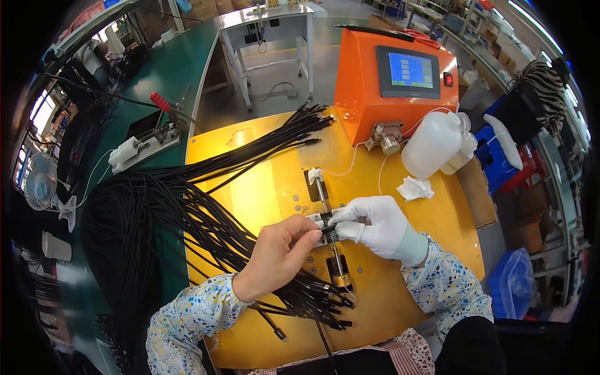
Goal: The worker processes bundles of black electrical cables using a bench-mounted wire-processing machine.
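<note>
Over the small metal fixture (323, 194) in the middle of the yellow plate (400, 300), both my hands meet at the end of a black cable (327, 230). My bare left hand (275, 253) pinches it between thumb and forefinger. From the right, my right hand (381, 226), in a white glove, has its thumb and fingertips closed on the same black end. The fingers partly cover the cable end and the fixture, so I cannot tell whether the two touch. Loose cable ends (322, 297) lie just below my left hand.
A thick bundle of black cables (134, 212) spreads over the left side and the green table (156, 75). An orange machine (359, 69) with a screen stands at the back right, near a white plastic bottle (431, 147) and crumpled tissue (415, 188). A red-handled lever tool (160, 102) sits far left.
</note>
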Demonstrator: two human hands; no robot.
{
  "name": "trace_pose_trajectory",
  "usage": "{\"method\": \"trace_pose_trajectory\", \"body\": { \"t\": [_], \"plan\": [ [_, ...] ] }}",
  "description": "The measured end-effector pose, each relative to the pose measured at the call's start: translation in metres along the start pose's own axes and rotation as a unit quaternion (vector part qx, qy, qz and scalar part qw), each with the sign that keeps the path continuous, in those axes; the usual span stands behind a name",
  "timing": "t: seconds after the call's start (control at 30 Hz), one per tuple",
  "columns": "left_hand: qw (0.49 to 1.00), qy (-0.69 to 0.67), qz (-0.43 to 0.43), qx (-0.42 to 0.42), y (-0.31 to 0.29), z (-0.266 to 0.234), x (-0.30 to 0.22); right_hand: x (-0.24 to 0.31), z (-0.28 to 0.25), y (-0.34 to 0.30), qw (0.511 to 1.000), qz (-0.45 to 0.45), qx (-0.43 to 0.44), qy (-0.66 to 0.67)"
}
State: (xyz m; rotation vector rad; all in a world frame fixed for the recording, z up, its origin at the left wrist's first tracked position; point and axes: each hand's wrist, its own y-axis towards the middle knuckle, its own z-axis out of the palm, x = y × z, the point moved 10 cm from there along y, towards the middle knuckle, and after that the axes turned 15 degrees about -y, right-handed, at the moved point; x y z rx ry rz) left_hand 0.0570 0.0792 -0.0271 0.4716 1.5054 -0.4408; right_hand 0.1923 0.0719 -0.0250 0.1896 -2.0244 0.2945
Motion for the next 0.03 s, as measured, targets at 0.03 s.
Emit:
{"method": "trace_pose_trajectory", "body": {
  "t": [0.03],
  "plan": [
    [1.0, 0.017, 0.014, -0.003, -0.0013, 0.0002, -0.0017, -0.0007, 0.0015, -0.0007, 1.0, 0.01, 0.011, 0.021]
  ]
}}
